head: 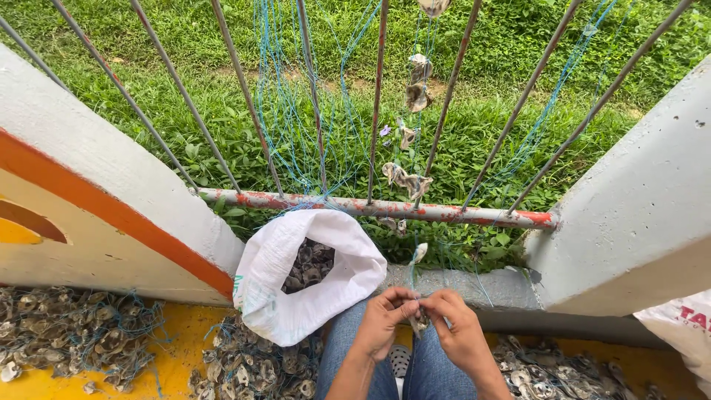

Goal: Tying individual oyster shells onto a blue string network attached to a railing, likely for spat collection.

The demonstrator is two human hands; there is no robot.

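My left hand (384,320) and my right hand (458,326) meet over my knees, fingers pinched together on a small shell (420,324) tied to a thin blue string (413,274). That string runs up from my hands to the railing, and several more shells (406,178) hang along it in front of the bars. Just left of my left hand stands an open white sack (271,285) with dark shells (311,265) inside it.
A rusty metal railing (370,207) with slanted bars and tangled blue net lines spans two concrete walls, with grass beyond. Heaps of strung shells (70,330) lie on the yellow floor at left, centre and right. Another white bag (685,330) sits at the right edge.
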